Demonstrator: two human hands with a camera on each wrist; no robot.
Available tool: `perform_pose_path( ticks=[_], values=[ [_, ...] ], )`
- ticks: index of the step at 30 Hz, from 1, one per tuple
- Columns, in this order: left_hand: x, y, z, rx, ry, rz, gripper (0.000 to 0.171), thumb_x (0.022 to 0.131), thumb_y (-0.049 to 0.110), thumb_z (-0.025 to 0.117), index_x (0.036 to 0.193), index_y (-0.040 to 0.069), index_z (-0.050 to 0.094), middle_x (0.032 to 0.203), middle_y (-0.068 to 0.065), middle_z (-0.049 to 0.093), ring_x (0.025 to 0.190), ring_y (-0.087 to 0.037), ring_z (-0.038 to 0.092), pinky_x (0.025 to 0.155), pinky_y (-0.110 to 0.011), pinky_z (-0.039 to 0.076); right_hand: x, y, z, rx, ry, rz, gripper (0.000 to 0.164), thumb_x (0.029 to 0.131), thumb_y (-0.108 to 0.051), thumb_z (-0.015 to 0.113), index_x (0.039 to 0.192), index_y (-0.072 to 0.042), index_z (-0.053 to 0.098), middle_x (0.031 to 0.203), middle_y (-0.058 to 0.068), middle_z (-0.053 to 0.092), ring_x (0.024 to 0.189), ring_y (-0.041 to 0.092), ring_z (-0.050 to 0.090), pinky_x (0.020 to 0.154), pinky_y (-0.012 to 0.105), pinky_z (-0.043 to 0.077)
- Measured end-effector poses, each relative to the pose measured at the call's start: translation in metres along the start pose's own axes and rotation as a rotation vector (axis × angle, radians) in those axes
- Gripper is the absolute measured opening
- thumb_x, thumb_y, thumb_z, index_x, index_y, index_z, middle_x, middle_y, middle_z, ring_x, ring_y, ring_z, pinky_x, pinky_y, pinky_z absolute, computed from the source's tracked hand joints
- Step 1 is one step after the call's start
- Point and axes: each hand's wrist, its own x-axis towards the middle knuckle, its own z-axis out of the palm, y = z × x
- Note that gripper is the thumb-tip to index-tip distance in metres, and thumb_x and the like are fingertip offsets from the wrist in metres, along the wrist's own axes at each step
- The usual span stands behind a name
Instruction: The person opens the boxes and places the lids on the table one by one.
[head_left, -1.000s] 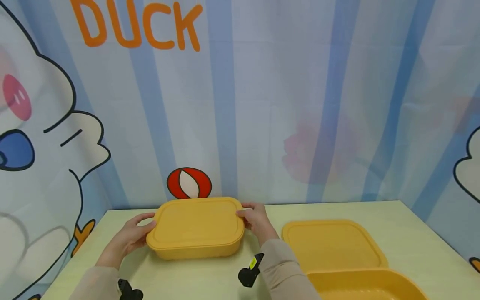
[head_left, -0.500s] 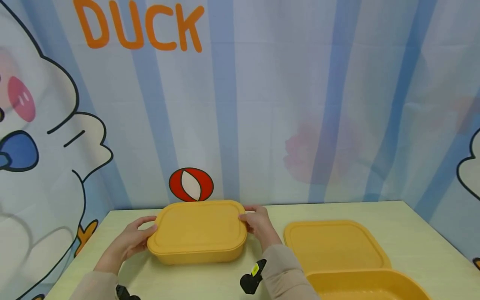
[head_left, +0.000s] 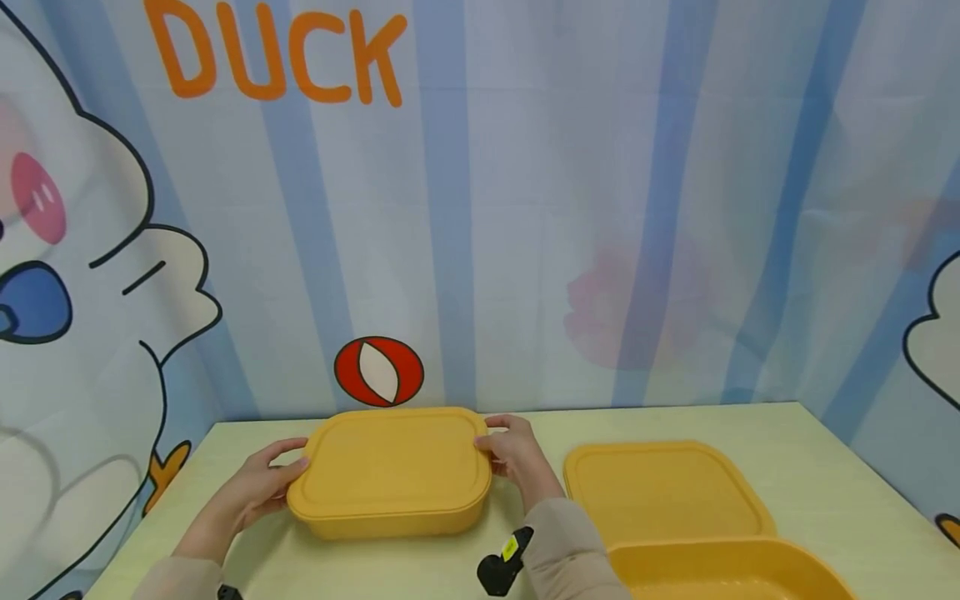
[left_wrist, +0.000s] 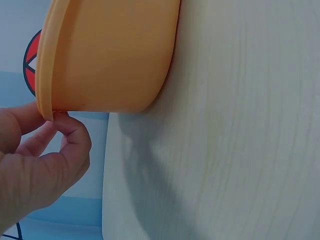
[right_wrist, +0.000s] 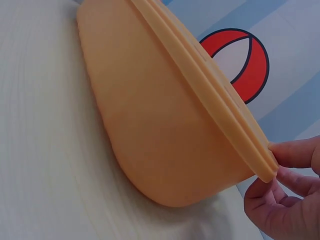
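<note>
A yellow plastic container (head_left: 390, 467), its lid on, is near the table's back edge, left of centre in the head view. At its left end, my left hand (head_left: 251, 492) holds the corner of the rim. My right hand (head_left: 519, 454) grips the right end, its thumb on top of the lid. In the left wrist view, fingertips pinch the rim of the container (left_wrist: 110, 55) from both sides. The right wrist view has thumb and fingers pinching the rim of the container (right_wrist: 160, 110) too. Its underside is close to the tabletop; I cannot tell if it touches all along.
To the right lies a flat yellow lid (head_left: 667, 487) on the pale wooden table (head_left: 840, 500). In front of that lid stands an open yellow container (head_left: 735, 567), cut off by the frame's bottom. A printed curtain (head_left: 540, 208) hangs behind the table.
The lidded container has come a little toward me, with both hands keeping their hold on its ends. The lid and open container at the right have stayed put.
</note>
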Motion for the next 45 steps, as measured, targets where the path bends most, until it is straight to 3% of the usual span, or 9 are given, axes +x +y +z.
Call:
perform_pose_path(
  ticks=[10,17,30,39,45],
  values=[
    [-0.006,0.002,-0.001,0.016,-0.026,-0.023,0.059,0.097,0.014,0.050,0.144,-0.003,0.018,0.094,-0.008,0.058,0.072,-0.013,0.058,0.065,-0.028,0.051,-0.011,0.006,-0.002,0.062,-0.004,-0.027,0.042,0.082,0.006,0.064,0.123,0.002,0.053,0.084,0.011,0.059,0.065,0.015,0.053,0.054,0.025,0.047],
    [-0.010,0.000,-0.002,0.018,-0.044,-0.029,0.060,0.097,0.013,0.050,0.144,-0.003,0.016,0.095,-0.008,0.057,0.073,-0.013,0.058,0.065,-0.029,0.051,-0.013,0.006,-0.002,0.042,-0.013,-0.014,0.042,0.083,0.005,0.064,0.123,0.001,0.053,0.085,0.012,0.061,0.065,0.015,0.054,0.054,0.024,0.047],
    [-0.014,-0.002,-0.005,0.008,-0.096,-0.032,0.064,0.096,0.015,0.052,0.145,-0.003,0.014,0.090,-0.006,0.057,0.068,-0.012,0.056,0.064,-0.028,0.050,-0.023,0.000,-0.007,-0.085,-0.057,-0.013,0.038,0.082,0.005,0.065,0.118,0.001,0.052,0.087,0.015,0.062,0.065,0.019,0.057,0.055,0.026,0.048],
    [-0.019,-0.005,-0.010,0.001,-0.122,-0.045,0.067,0.096,0.017,0.053,0.145,-0.002,0.012,0.092,-0.008,0.057,0.071,-0.015,0.058,0.065,-0.031,0.051,-0.029,-0.004,-0.007,-0.204,-0.111,-0.003,0.035,0.082,0.004,0.066,0.111,-0.001,0.046,0.090,0.015,0.055,0.070,0.023,0.057,0.059,0.030,0.051],
    [-0.023,-0.004,-0.007,0.003,-0.129,-0.048,0.065,0.096,0.017,0.053,0.144,-0.002,0.013,0.094,-0.008,0.056,0.071,-0.014,0.058,0.064,-0.029,0.050,-0.034,-0.006,-0.014,-0.253,-0.189,-0.025,0.036,0.084,0.002,0.065,0.112,0.000,0.042,0.089,0.015,0.056,0.069,0.022,0.059,0.063,0.035,0.053]
  ],
)
